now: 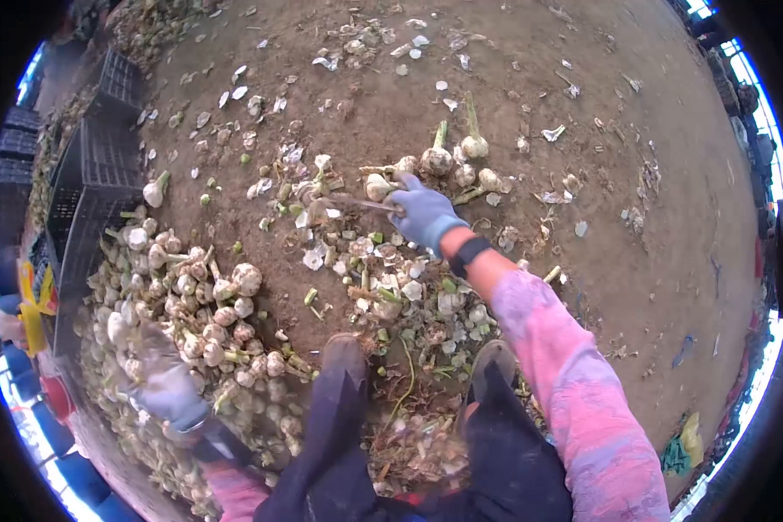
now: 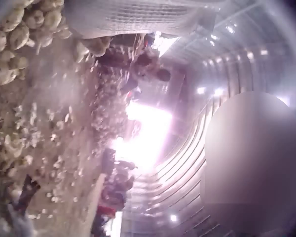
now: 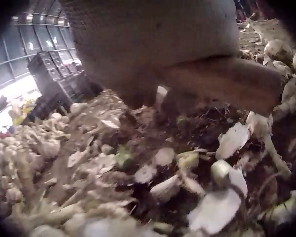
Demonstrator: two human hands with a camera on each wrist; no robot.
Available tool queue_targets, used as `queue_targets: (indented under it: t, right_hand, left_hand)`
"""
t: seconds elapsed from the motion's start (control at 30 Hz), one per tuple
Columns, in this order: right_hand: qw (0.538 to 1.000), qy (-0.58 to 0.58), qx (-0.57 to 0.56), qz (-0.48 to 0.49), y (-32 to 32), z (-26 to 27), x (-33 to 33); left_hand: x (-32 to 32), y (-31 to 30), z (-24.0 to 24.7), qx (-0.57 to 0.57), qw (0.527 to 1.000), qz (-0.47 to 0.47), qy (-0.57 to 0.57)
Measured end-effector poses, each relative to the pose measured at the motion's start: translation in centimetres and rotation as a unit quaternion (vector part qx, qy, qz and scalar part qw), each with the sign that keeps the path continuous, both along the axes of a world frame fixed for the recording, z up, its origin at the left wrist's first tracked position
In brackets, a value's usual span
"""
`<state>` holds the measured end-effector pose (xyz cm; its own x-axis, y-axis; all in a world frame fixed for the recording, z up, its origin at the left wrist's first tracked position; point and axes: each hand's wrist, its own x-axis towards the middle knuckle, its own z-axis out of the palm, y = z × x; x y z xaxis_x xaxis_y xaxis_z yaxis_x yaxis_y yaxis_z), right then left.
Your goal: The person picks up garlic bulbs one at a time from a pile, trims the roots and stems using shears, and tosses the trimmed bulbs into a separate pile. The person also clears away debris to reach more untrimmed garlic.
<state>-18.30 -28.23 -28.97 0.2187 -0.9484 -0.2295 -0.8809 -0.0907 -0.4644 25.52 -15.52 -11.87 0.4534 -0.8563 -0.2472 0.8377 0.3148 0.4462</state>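
My right hand (image 1: 428,216), in a grey glove, grips a knife (image 1: 361,204) whose narrow blade points left over the littered ground. Its wooden handle (image 3: 232,81) juts out from under the gloved palm in the right wrist view. Just beyond that hand lie several garlic bulbs (image 1: 437,161), some with green stems. My left hand (image 1: 172,396), gloved too, is blurred by motion over a large heap of garlic (image 1: 222,300). I cannot tell whether its fingers hold a bulb. In the left wrist view the glove (image 2: 133,17) fills the top edge, with bulbs close by.
Black plastic crates (image 1: 104,165) stand at the left beside the heap. Trimmed stems and root ends (image 1: 391,278) litter the ground between my shoes (image 1: 345,355). Another person's hand (image 1: 9,326) shows at the far left near a yellow item (image 1: 33,317).
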Motion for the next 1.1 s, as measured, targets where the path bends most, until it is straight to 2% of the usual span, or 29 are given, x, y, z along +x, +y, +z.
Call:
queue_targets:
  t: [0.07, 0.1, 0.13, 0.17, 0.2, 0.23, 0.27, 0.3, 0.33, 0.37, 0.43, 0.47, 0.53, 0.57, 0.67, 0.7, 0.77, 0.87, 1.0, 1.1]
  right_hand:
    - [0.996, 0.06, 0.07, 0.009, -1.8, -1.3, 0.7]
    - [0.99, 0.09, 0.106, 0.013, -2.2, -1.6, 1.0]
    - [0.991, 0.049, 0.121, -0.001, -2.3, -1.6, 1.2]
    - [0.991, 0.01, 0.135, -0.012, -1.9, -1.6, 1.4]
    - [0.988, -0.028, 0.152, -0.02, -1.1, -1.5, 1.7]
    - [0.983, -0.093, 0.157, -0.026, 0.3, 2.6, 2.0]
    - [0.979, -0.177, 0.101, 0.014, 2.4, 1.4, 2.0]
    - [0.893, -0.415, 0.172, -0.027, 4.3, 3.1, 2.7]
    - [0.815, -0.492, 0.292, -0.094, 6.0, 7.1, 3.7]
    - [0.862, -0.437, 0.257, -0.019, 7.7, 6.1, 4.0]
    - [0.81, -0.509, 0.29, -0.02, 10.6, 6.7, 5.0]
    - [0.788, -0.534, 0.306, -0.011, 11.2, 6.6, 5.1]
    - [0.85, -0.463, 0.25, 0.034, 10.9, 7.9, 4.1]
    - [0.877, -0.424, 0.22, 0.057, 10.7, 8.9, 3.4]
    - [0.917, -0.376, 0.13, -0.021, 11.2, 11.1, 2.1]
    - [0.948, -0.316, 0.034, -0.02, 11.5, 11.3, 1.8]
    - [0.971, -0.237, -0.005, 0.024, 11.8, 11.9, 0.9]
    - [0.98, -0.18, -0.054, 0.063, 12.6, 12.7, 0.9]
    - [0.983, -0.155, -0.049, 0.083, 13.0, 13.1, 0.5]
    - [0.985, -0.138, -0.042, 0.094, 13.2, 13.4, 0.3]
  left_hand:
    - [1.6, 0.0, -5.1, 0.064, 0.986, -0.066, -0.143]
    - [-3.3, -1.3, -4.9, -0.057, 0.959, -0.228, -0.157]
    - [-5.2, -1.4, -7.1, 0.073, 0.948, -0.189, -0.245]
    - [-8.9, -2.4, -6.3, 0.093, 0.949, -0.272, -0.13]
    - [-11.5, -2.8, -6.9, 0.118, 0.911, -0.31, -0.245]
    - [-13.8, -3.0, -7.4, 0.145, 0.857, -0.344, -0.355]
    - [-15.8, -3.3, -7.6, 0.178, 0.829, -0.386, -0.364]
    - [-17.7, -3.4, -7.6, 0.175, 0.808, -0.404, -0.392]
    - [-18.1, -3.4, -8.8, 0.161, 0.79, -0.441, -0.393]
    - [-18.6, -3.0, -9.7, 0.157, 0.802, -0.445, -0.366]
    - [-19.6, -2.7, -9.6, 0.144, 0.827, -0.444, -0.314]
    - [-19.5, -2.7, -8.6, 0.156, 0.817, -0.461, -0.309]
    - [-19.3, -2.9, -6.6, 0.183, 0.796, -0.496, -0.297]
    - [-19.1, -2.3, -7.6, 0.171, 0.8, -0.494, -0.293]
    - [-19.4, -1.6, -6.2, 0.196, 0.842, -0.485, -0.129]
    - [-19.5, -1.0, -6.7, 0.212, 0.853, -0.456, -0.14]
    - [-19.9, -0.1, -7.4, 0.146, 0.829, -0.468, -0.27]
    - [-19.4, 1.3, -9.0, 0.042, 0.74, -0.493, -0.455]
    - [-20.4, 2.0, -8.1, 0.08, 0.789, -0.53, -0.3]
    - [-20.5, 1.8, -8.5, 0.067, 0.788, -0.529, -0.308]
